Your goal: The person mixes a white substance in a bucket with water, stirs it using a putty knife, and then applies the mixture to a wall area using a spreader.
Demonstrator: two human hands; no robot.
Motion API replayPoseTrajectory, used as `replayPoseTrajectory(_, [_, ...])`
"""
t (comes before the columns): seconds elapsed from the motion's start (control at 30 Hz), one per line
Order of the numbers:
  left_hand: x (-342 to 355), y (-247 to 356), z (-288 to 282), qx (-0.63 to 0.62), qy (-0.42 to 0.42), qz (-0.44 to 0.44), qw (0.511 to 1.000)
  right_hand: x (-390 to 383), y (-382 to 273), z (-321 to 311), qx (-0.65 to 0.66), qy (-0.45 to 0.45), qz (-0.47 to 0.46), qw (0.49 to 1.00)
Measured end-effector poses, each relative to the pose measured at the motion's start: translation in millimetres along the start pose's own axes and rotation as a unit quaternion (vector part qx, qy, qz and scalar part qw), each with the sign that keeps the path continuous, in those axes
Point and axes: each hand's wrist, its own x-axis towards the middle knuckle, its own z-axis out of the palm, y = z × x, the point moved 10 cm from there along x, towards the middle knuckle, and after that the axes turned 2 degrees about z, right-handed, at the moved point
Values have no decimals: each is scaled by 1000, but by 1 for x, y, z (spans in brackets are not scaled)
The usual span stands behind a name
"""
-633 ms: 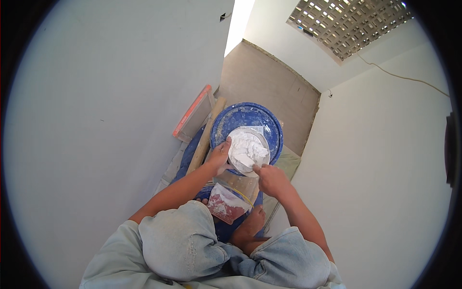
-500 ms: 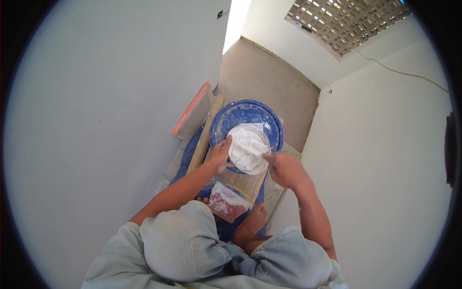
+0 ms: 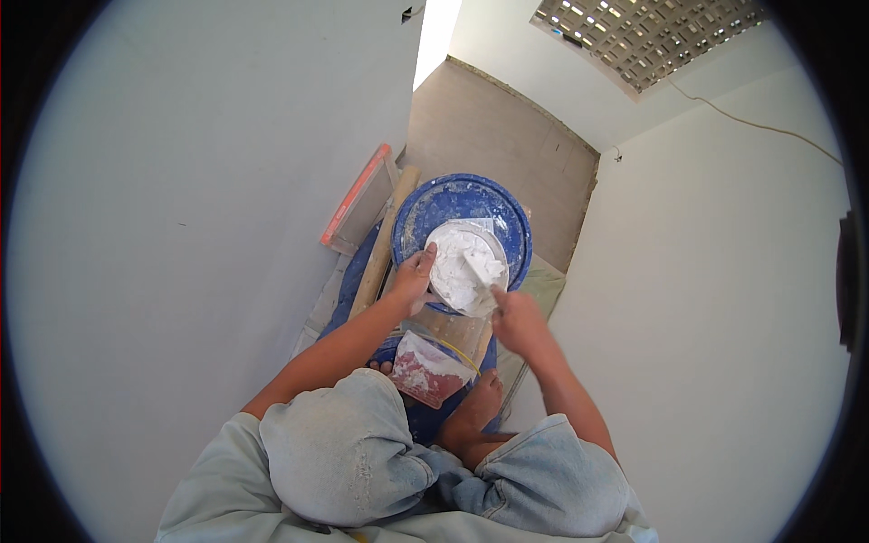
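My left hand [image 3: 415,279] grips the near-left rim of a round tub [image 3: 501,246] filled with thick white paste [image 3: 451,264], thumb over the edge. My right hand [image 3: 518,319] is closed on the handle end of a putty knife [image 3: 476,266], its blade coated white and lying in the paste toward the right of the tub. The tub is tilted toward me, over the near part of a large round blue lid or tub [image 3: 418,210] spattered with white. What supports the tub underneath is hidden.
A reddish, white-smeared piece [image 3: 429,373] lies near my feet, beside a yellow strip [image 3: 455,353]. A wooden plank [image 3: 387,237] and an orange-edged panel [image 3: 359,199] stand along the left wall [image 3: 217,199]. Another wall [image 3: 715,299] closes the right; tiled floor [image 3: 493,122] lies beyond.
My right hand has moved slightly left and away from me, and the putty knife now shows in the paste. The paste surface looks more broken up. My left hand keeps its hold.
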Motion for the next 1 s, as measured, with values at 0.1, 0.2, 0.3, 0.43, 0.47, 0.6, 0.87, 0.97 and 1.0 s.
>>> replayPoseTrajectory(0.1, [2, -6, -4, 13, 1, -19, 1000, -7, -6, 30, 0, 9, -49, 999])
replayPoseTrajectory(0.2, [-7, 2, -3, 4, -3, -15, 1000, -8, -29, -14, 114, -64, -52, 990])
replayPoseTrajectory(0.3, [-7, 4, -3, 9, -20, -15, 1000, -3, -7, -38, 94, 45, 13, 994])
replayPoseTrajectory(0.43, [-3, -1, -1, 14, 5, -16, 1000, -16, 5, 34, 23, 28, -19, 999])
replayPoseTrajectory(0.47, [-7, 1, -1, 14, 8, -17, 1000, -17, -8, 29, 56, -1, -41, 998])
replayPoseTrajectory(0.6, [-3, 9, -4, 19, 11, -3, 1000, 2, -30, -19, 134, -113, -26, 984])
replayPoseTrajectory(0.87, [-5, -1, -5, 14, -7, -18, 1000, -6, -18, 17, 42, -57, -97, 993])
replayPoseTrajectory(0.97, [-8, 2, -4, 30, -6, -14, 999, 3, -11, -16, 47, -113, -101, 987])
replayPoseTrajectory(1.0, [-10, -1, -4, 29, -5, -18, 999, 9, -9, -36, -30, -49, -85, 995])
